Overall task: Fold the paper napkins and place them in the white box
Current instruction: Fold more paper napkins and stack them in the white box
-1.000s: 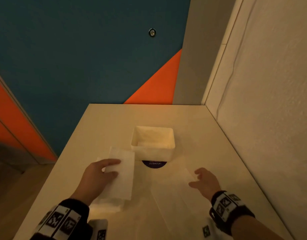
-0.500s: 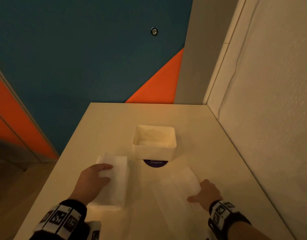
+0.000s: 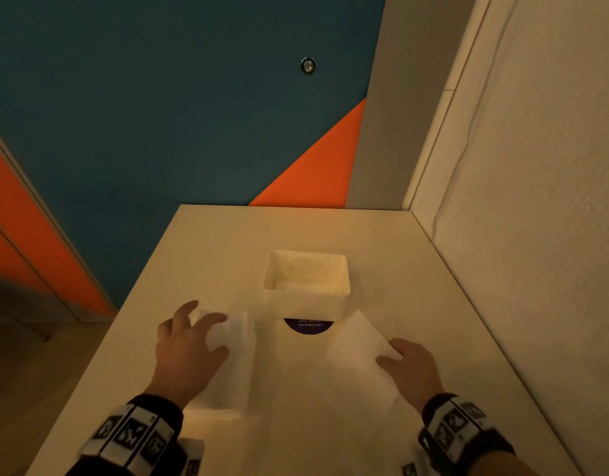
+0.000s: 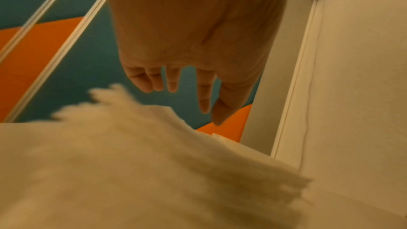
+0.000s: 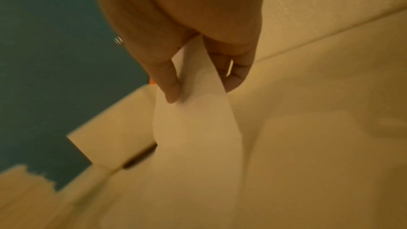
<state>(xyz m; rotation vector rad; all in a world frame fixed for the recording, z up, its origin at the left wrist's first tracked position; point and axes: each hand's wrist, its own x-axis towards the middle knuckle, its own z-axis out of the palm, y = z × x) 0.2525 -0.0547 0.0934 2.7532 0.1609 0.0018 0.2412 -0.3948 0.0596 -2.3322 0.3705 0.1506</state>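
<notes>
The white box (image 3: pixel 306 297) stands open at the table's middle, with pale paper lying inside. A stack of white napkins (image 3: pixel 232 369) lies to its near left. My left hand (image 3: pixel 200 324) hovers over the stack with spread, relaxed fingers and holds nothing; the left wrist view shows the left hand (image 4: pixel 187 97) above the stack (image 4: pixel 132 163). A single napkin (image 3: pixel 354 362) lies near right of the box. My right hand (image 3: pixel 395 355) grips its right edge. In the right wrist view the right hand (image 5: pixel 201 93) pinches that napkin (image 5: pixel 198 137) between thumb and fingers, near the box (image 5: pixel 114 137).
A dark purple round sticker (image 3: pixel 308 326) shows on the table (image 3: pixel 227 242) under the box's near side. A white wall (image 3: pixel 536 269) runs along the table's right edge. The table's left edge drops to a floor beside a blue and orange wall (image 3: pixel 158 132).
My left hand has let its napkin settle on the stack and spread its fingers above it. My right hand has reached the single napkin's edge and pinched it, lifting that side.
</notes>
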